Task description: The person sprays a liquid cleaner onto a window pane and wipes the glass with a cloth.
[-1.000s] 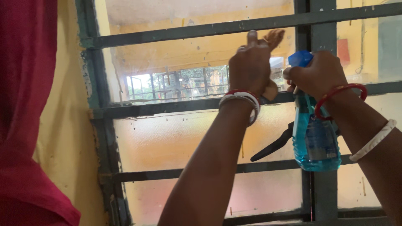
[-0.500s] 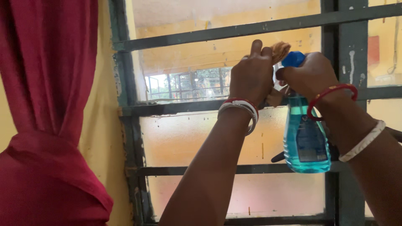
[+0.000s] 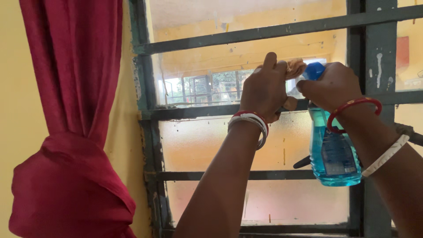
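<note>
A: Entry, head view. What differs from a second ago?

B: The view has swung left. The red curtain (image 3: 72, 132) now fills much of the left side, knotted low; earlier only its edge showed. The hands have hardly moved relative to each other or to the window.

A: State of the hands?

B: The left hand (image 3: 264, 90) is closed around a small orange-brown cloth (image 3: 294, 67), bunched at the fingertips and held up against the upper pane (image 3: 207, 66). The right hand (image 3: 332, 86) is wrapped around the neck of a blue spray bottle (image 3: 333, 152), which hangs below the fist; the blue nozzle cap (image 3: 314, 70) sits just beside the cloth, nearly touching it. I cannot tell whether a finger is on the trigger.

A: Meaning for the work in hand?

B: My reading: nozzle and cloth stay together at one spot of glass, so wetting or wiping there seems to be ongoing rather than finished. No spray or wet streak is visible.

A: Surroundings?

B: Dark horizontal window bars (image 3: 264, 31) cross in front of the glass, and a thick vertical frame post (image 3: 376, 53) stands right behind the right hand. The lower pane (image 3: 202, 141) is frosted and speckled. A dark handle-like object (image 3: 302, 162) shows behind the bottle; identity unclear.

A: Obstructions?

B: The bars. The hands work in the gap between two of them, so each reach to the glass is confined to that strip. The curtain hangs well apart from the hands.
</note>
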